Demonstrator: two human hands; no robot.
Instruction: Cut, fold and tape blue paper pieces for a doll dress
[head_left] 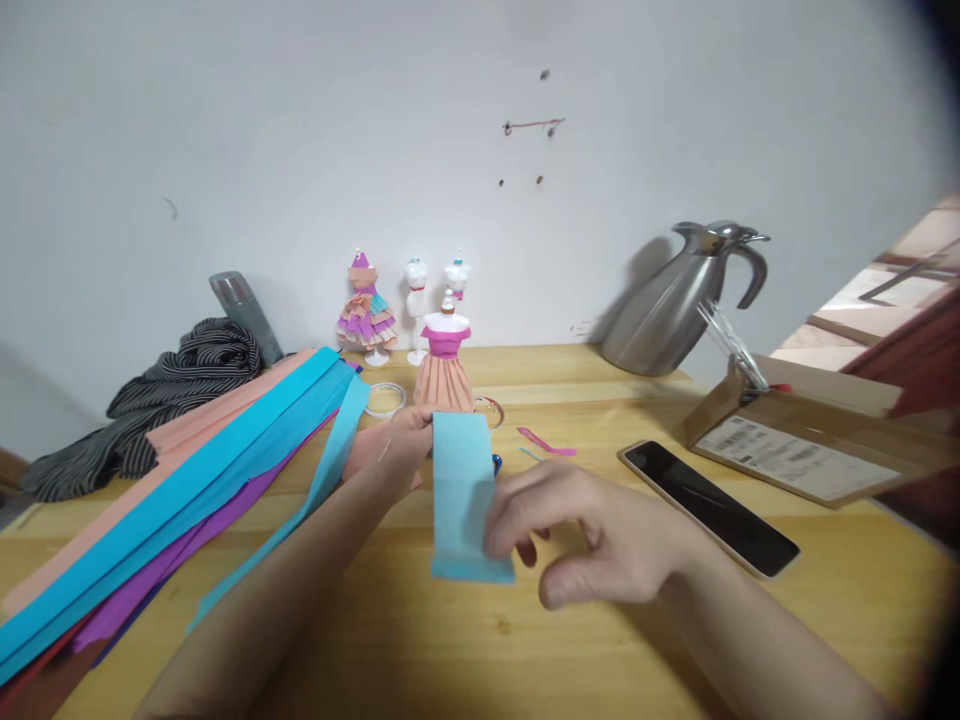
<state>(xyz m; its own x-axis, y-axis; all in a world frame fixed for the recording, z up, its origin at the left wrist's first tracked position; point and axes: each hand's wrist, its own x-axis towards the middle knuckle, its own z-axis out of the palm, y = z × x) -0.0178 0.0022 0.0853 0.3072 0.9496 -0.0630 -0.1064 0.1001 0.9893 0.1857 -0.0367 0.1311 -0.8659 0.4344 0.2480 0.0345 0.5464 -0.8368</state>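
A light-blue strip of crepe paper (463, 490) lies lengthwise in front of me, with a fold along its near end. My left hand (407, 440) pinches the strip's far left corner, its fingertips partly hidden. Over the right edge of the strip hovers or rests my right hand (585, 530); its fingers are curved, the thumb stands apart, and nothing is held. Just beyond the strip stands a small mannequin (444, 350) in a magenta top and a pleated peach skirt. Peach paper (367, 450) shows behind my left wrist.
Long crepe paper sheets (225, 450) in several colours cover the left side, beside a striped cloth (187, 370). More mannequins (365, 310) stand by the wall. Tape rolls (385, 400), a phone (709, 505), a cardboard box (802, 450) and a steel jug (667, 300) surround the workspace.
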